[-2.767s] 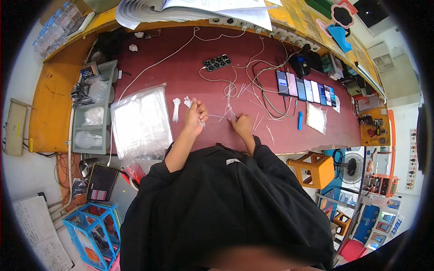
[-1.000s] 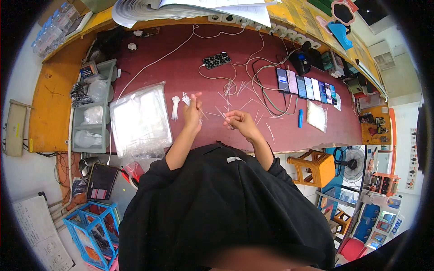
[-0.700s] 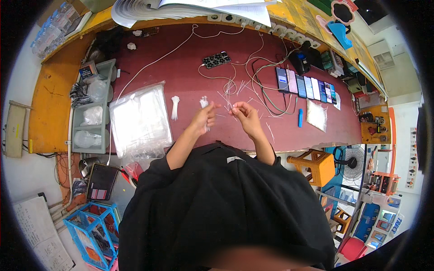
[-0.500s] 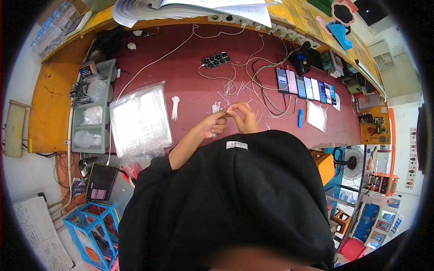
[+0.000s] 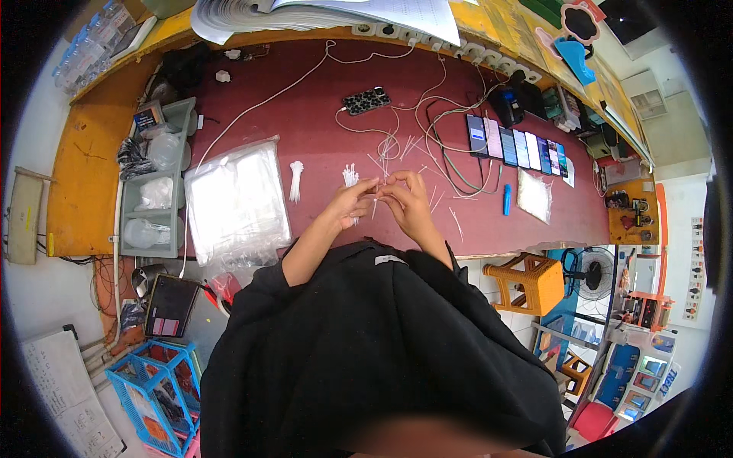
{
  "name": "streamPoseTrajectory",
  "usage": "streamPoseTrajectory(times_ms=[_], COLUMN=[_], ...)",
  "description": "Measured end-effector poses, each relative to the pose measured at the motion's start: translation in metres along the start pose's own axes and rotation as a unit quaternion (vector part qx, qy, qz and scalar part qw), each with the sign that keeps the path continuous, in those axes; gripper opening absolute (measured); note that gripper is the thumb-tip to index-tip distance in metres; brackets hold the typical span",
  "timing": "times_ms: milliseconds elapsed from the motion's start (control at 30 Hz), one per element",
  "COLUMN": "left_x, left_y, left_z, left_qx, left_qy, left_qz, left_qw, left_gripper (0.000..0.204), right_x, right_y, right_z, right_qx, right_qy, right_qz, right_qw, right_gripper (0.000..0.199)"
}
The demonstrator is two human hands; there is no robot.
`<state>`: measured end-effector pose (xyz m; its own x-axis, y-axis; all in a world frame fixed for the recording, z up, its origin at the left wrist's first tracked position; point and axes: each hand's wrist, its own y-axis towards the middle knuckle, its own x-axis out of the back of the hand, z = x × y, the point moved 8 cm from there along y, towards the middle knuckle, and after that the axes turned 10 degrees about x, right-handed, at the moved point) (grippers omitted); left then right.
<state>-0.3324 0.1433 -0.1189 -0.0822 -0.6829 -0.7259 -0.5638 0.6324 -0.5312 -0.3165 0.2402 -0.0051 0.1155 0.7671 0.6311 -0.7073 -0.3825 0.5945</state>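
Both hands meet above the maroon worktop. Left hand and right hand have fingers pinched together on a thin white cable tie held between them, just above the near edge. Small bundle of white cable ties just beyond; clear plastic bags lie left.

Long maroon-topped worktop with an orange wooden border, pale tiled floor, orange plastic stool at right, blue wire basket at lower left, small standing fan beyond the stool, bright even light.
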Motion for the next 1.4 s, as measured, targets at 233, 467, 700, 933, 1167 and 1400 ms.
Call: streamPoseTrajectory(times_ms=[233,467,700,933,1167,1400], left_x=[0.023,-0.002,0.037,0.066,0.078,0.079], left_y=[-0.002,-0.012,-0.018,-0.029,-0.029,-0.025], left_z=[-0.011,-0.019,-0.025,-0.032,-0.023,-0.025], left_qx=[-0.099,-0.157,-0.231,-0.264,-0.234,-0.225], left_qy=[-0.079,0.067,0.013,-0.119,-0.141,-0.137], left_qz=[-0.069,-0.090,-0.207,-0.189,-0.195,-0.220], left_qw=[0.990,0.981,0.951,0.938,0.942,0.939], left_gripper=[0.026,0.030,0.035,0.032,0.033,0.032], right_x=[-0.007,-0.040,-0.075,-0.089,-0.103,-0.139], right_y=[-0.012,-0.029,-0.030,-0.095,-0.049,-0.057], right_z=[-0.021,-0.050,-0.064,-0.207,-0.195,-0.210], right_qx=[-0.165,-0.357,-0.384,-0.482,-0.406,-0.440], right_qy=[0.134,0.393,0.400,0.170,-0.147,-0.184], right_qz=[-0.030,-0.140,-0.053,-0.062,0.148,0.226], right_qw=[0.977,0.836,0.830,0.857,0.890,0.849], right_gripper=[0.011,0.022,0.020,0.015,0.036,0.036])
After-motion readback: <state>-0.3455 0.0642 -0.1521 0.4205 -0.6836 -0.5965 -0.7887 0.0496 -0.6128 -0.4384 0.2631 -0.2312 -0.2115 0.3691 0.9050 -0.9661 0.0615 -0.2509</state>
